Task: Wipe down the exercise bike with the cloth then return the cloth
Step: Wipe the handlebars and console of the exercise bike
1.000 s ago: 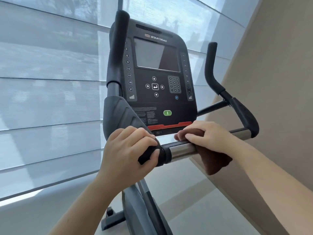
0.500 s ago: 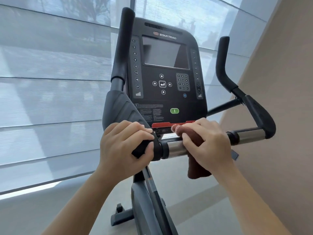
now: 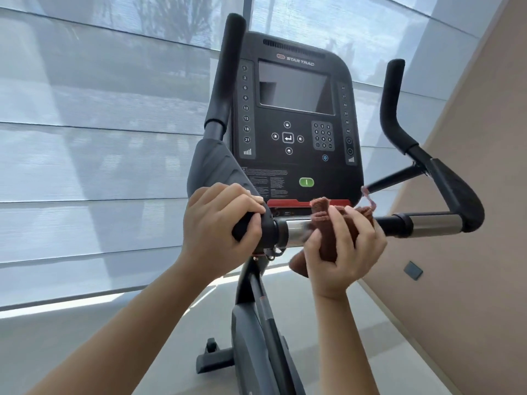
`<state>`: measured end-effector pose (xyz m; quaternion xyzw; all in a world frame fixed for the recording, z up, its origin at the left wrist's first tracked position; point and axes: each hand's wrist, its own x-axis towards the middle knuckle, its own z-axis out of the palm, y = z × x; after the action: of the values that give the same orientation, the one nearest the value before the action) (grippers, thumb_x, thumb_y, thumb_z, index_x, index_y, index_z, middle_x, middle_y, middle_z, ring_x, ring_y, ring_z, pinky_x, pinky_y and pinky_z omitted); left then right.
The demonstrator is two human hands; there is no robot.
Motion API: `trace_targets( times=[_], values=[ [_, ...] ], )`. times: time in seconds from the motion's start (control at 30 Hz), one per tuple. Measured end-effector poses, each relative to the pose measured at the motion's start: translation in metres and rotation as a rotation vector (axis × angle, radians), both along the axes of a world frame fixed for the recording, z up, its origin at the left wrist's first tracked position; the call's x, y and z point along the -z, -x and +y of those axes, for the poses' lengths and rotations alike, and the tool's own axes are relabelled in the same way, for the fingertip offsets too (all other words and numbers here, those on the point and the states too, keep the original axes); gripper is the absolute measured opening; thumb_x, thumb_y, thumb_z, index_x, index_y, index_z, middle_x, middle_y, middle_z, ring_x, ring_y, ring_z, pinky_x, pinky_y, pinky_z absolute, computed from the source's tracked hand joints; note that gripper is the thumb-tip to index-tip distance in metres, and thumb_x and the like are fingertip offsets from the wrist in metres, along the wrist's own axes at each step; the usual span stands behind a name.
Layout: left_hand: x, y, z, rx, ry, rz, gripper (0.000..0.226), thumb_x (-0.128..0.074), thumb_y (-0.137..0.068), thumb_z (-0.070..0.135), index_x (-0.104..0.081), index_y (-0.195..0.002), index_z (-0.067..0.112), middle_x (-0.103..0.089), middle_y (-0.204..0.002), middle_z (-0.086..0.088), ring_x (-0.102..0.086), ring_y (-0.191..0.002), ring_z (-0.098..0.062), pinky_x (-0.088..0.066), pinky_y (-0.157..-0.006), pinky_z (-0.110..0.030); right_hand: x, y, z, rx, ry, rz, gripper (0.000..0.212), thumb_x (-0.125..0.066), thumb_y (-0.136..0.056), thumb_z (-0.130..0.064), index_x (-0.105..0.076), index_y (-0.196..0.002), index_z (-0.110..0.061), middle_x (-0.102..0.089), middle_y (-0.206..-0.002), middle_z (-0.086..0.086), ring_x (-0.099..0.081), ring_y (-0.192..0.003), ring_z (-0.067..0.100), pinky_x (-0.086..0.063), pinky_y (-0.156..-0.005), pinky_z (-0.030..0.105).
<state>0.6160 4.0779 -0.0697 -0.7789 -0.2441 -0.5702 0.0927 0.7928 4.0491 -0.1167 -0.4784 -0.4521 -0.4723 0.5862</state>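
A black exercise bike point(image 3: 296, 115) with a console screen stands in front of me. My left hand point(image 3: 219, 223) grips the black left grip of its horizontal handlebar point(image 3: 433, 225). A brown cloth point(image 3: 322, 218) is wrapped round the chrome middle section of that bar. My right hand point(image 3: 345, 252) holds the cloth from below, fingers curled round cloth and bar, palm turned toward me. A small loop of the cloth sticks up at its right end.
Two upright black handle horns point(image 3: 228, 72) point(image 3: 395, 109) flank the console. Window blinds point(image 3: 85, 138) fill the left and back. A beige wall point(image 3: 470, 195) with a small dark plate runs close on the right. The bike's base foot point(image 3: 214, 360) sits on the pale floor.
My right hand has rolled from on top of the bar to beneath it, turning the cloth round the chrome section. The left hand keeps its grip. The view has shifted.
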Motion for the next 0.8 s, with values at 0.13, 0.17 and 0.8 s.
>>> trace_targets(
  times=[0.13,0.17,0.8],
  values=[
    [-0.001,-0.006,-0.001,-0.028,-0.021,-0.078,0.016,-0.052,-0.07,0.012,-0.063,-0.06,0.01,-0.068,-0.069,0.003,-0.058,-0.062,-0.019,-0.04,-0.058,-0.033,0.002,0.018,0.008,-0.024,-0.055,0.139,0.022,-0.053,-0.08,-0.023,-0.063,-0.098,-0.015,-0.06,-0.102,0.008,-0.051,-0.1,0.035,-0.047,-0.089,0.05],
    [-0.001,-0.006,0.0,-0.027,-0.032,-0.081,0.016,-0.052,-0.07,0.011,-0.063,-0.06,0.01,-0.068,-0.069,0.003,-0.058,-0.061,-0.019,-0.04,-0.057,-0.033,0.004,0.032,0.011,-0.038,-0.055,0.116,0.022,-0.053,-0.08,-0.025,-0.062,-0.098,-0.017,-0.058,-0.104,0.006,-0.052,-0.101,0.034,-0.046,-0.091,0.048],
    [0.002,-0.006,0.003,-0.03,-0.086,-0.075,0.019,-0.052,-0.073,0.009,-0.065,-0.061,0.006,-0.07,-0.074,0.001,-0.063,-0.066,-0.02,-0.044,-0.059,-0.038,-0.013,-0.011,-0.006,-0.049,0.182,-0.173,0.026,-0.049,-0.084,-0.034,-0.065,-0.098,-0.019,-0.07,-0.089,0.011,-0.06,-0.089,0.032,-0.05,-0.081,0.043]
  ],
)
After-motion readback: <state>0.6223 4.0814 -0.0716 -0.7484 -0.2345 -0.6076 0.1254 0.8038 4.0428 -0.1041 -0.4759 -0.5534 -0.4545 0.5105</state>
